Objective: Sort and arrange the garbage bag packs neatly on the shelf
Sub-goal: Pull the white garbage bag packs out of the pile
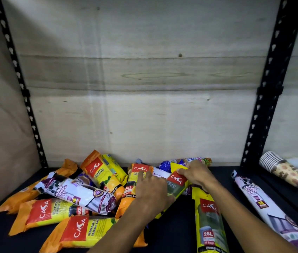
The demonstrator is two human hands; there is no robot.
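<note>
On the dark shelf (177, 232) lies a loose heap of garbage bag packs (82, 203): about six orange-yellow, three or four white drawstring, two green-yellow. They look light, soft and slippery, best gripped mid-body. Both hands hold one green pack (178, 185), left hand (152, 189) flat on it, right hand (197, 174) pinching its top

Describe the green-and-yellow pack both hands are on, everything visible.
The green pack is a long, glossy plastic-wrapped roll, dark green in the middle with yellow edges and a red CASA label near its far end. It lies tilted across the pile on the dark shelf, resting on other packs. The right hand pinches its far end by the label; the left hand covers its near side. Its lower end is hidden.
</note>
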